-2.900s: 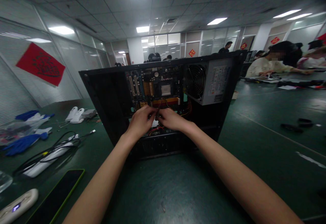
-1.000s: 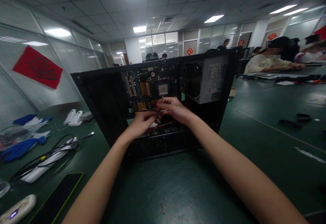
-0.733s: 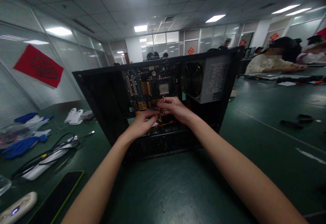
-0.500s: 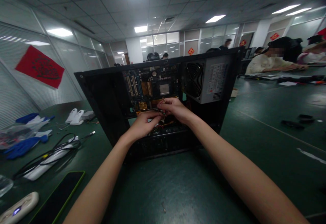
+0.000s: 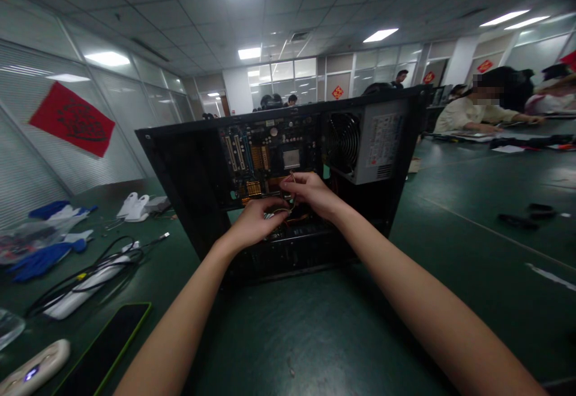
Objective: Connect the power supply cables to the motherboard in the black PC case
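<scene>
An open black computer case [image 5: 180, 162] stands in front of me on the green table. Inside it I see a motherboard [image 5: 270, 144] with a square processor spot, and a grey power supply [image 5: 380, 144] with a fan at the upper right. Thin cables [image 5: 294, 195] run between my hands at the lower part of the board. My right hand [image 5: 310, 192] pinches them between thumb and fingers. Just below and to the left, my left hand [image 5: 258, 222] is closed on the same cables, thumb against fingers. The cable ends are too small to make out.
On the left lie a phone [image 5: 105, 348], a cream device with a lit display [image 5: 36, 372], a white power strip [image 5: 85, 288] with black cord, and blue gloves [image 5: 47, 261]. A person [image 5: 481, 105] sits at the table on the right, near dark items [image 5: 517, 221].
My left fingers have shifted slightly on the cables, and a loop of them shows more between my hands. The seated person on the right has moved their arms apart.
</scene>
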The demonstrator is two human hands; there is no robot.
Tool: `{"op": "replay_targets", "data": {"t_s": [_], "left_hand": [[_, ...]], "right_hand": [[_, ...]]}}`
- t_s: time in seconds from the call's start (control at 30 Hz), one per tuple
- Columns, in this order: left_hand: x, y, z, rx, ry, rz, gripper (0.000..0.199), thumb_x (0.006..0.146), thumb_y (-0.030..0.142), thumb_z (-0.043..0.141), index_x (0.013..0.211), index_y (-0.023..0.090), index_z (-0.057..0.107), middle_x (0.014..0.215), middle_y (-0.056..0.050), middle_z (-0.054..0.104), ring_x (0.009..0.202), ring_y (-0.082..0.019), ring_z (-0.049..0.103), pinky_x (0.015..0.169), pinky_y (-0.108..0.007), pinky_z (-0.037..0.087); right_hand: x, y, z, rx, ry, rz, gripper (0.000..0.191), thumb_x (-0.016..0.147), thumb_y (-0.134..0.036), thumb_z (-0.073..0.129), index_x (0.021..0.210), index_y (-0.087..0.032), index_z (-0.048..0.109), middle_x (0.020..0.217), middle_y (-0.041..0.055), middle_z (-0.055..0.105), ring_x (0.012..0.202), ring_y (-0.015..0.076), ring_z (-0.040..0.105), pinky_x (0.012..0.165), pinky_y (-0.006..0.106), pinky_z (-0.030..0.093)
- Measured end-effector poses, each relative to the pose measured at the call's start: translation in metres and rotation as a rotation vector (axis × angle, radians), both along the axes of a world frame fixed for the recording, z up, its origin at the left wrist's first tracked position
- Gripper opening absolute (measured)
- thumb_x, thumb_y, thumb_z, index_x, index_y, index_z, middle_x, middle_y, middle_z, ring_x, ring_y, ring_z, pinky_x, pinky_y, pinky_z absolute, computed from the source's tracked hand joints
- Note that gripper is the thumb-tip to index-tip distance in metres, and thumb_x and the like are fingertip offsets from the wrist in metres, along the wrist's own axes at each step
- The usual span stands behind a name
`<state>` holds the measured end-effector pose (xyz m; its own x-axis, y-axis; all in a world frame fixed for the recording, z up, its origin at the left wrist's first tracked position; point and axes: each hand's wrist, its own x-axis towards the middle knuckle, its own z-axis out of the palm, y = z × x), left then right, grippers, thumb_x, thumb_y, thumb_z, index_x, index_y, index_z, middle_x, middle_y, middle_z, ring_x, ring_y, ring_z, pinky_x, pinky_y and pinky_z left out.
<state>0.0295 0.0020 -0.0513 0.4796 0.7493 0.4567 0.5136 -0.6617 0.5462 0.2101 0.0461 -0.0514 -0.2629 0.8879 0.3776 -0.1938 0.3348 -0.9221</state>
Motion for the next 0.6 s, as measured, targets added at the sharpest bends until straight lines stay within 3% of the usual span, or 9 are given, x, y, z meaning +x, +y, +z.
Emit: {"op": "replay_targets", "data": {"t_s": [0.3, 0.6], "left_hand": [[-0.0014, 0.0034, 0.0002, 0.021, -0.037, 0.144, 0.018, 0.085, 0.029, 0.067, 0.097, 0.020, 0.077, 0.101, -0.006, 0.079, 0.094, -0.025, 0.072, 0.087, -0.036, 0.052], [-0.0035, 0.0081, -0.0003, 0.085, -0.196, 0.180, 0.019, 0.086, 0.030, 0.067, 0.098, 0.020, 0.077, 0.096, -0.004, 0.079, 0.086, -0.022, 0.072, 0.079, -0.033, 0.054]], "right_hand": [[-0.0003, 0.0020, -0.0005, -0.008, 0.040, 0.010, 0.035, 0.065, -0.046, 0.082, 0.077, -0.017, 0.066, 0.064, -0.0042, 0.057, 0.049, 0.0065, 0.041, 0.046, 0.022, 0.034], [-0.0043, 0.0008, -0.0023, -0.033, -0.078, 0.049, 0.045, 0.072, -0.060, 0.077, 0.073, -0.016, 0.066, 0.068, 0.0001, 0.060, 0.055, 0.0079, 0.049, 0.045, 0.019, 0.038]]}}
